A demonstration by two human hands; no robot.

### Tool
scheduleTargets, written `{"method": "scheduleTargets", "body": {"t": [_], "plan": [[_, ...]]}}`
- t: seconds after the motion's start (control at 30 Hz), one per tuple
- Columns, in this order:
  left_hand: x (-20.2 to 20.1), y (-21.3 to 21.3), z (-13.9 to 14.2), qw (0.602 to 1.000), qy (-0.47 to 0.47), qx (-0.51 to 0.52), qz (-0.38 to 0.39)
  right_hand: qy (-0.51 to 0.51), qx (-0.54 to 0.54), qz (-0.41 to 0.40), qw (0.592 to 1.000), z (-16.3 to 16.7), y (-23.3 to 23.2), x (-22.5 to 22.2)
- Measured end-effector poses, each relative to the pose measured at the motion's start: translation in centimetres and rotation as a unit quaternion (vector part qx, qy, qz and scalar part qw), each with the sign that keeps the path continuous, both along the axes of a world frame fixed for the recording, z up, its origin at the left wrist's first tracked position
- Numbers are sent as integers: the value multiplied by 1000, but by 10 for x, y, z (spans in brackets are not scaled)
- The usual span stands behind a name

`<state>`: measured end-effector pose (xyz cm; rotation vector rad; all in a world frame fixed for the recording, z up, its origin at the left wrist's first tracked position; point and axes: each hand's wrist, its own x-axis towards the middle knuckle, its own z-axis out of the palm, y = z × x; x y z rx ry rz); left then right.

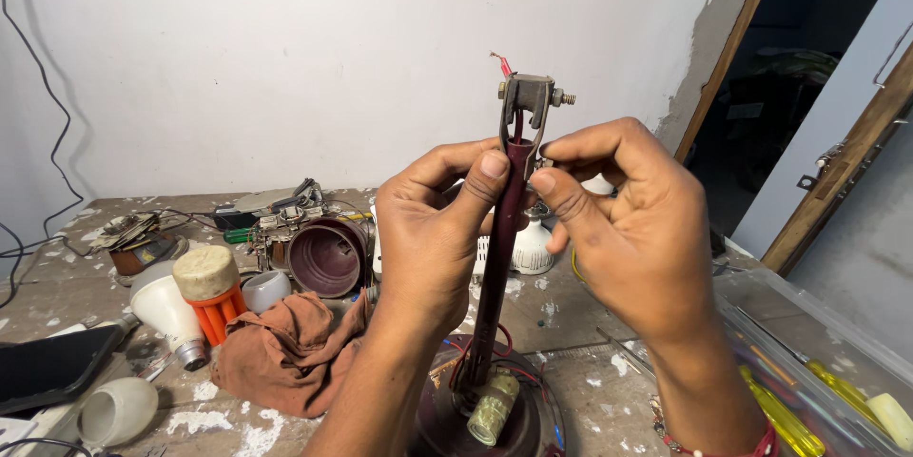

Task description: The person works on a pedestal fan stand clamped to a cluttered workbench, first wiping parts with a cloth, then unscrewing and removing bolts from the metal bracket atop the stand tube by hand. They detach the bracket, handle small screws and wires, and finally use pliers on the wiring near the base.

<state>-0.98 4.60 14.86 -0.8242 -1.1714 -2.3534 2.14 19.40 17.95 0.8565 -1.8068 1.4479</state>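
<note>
I judge the maroon lamp stem (498,257) stiff but top-heavy on its round base (533,419), so my left hand (433,238) clamps its upper end while my right hand (632,229) pinches just right of it, below the metal bracket (526,100).

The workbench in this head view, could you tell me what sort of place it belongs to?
Probably a small electrical repair workshop. Both hands, left hand and right hand, grip an upright maroon stand, and loose lamp bulbs, screwdrivers and a rag litter the paint-spattered bench.

1. Your left hand (433,229) covers the middle of the maroon rod (495,295).
2. The round base (533,419) is cut off by the bottom edge.
3. Your right hand (632,229) hides whatever its fingertips pinch.
</note>
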Motion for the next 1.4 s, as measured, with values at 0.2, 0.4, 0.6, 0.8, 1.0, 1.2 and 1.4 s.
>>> {"method": "scheduleTargets", "body": {"t": [0.2, 0.4, 0.6, 0.8, 1.0, 1.2, 1.4], "plan": [[0, -1, 1, 1000, -7, -6, 9, -19, -1, 47, 999, 6, 6, -1], [0, -1, -1, 1000, 9, -14, 13, -119, -15, 45, 992, 11, 11, 0], [0, 0, 0, 1000, -1, -12, 17, -51, 16, 25, 998, 9, 9, 2], [2, 2, -1, 1000, 3, -21, 5, -25, 22, 14, 999, 9, 14, 3], [4, 4, 1, 1000, -8, -22, -1, 48, 37, -1, 998, 6, 11, 7], [3, 3, 0, 1000, -5, -21, 7, 24, 15, 45, 999, 8, 9, 7], [2, 4, -1, 1000, 7, -24, 18, 19, 22, 47, 998, 9, 13, 2]]}}
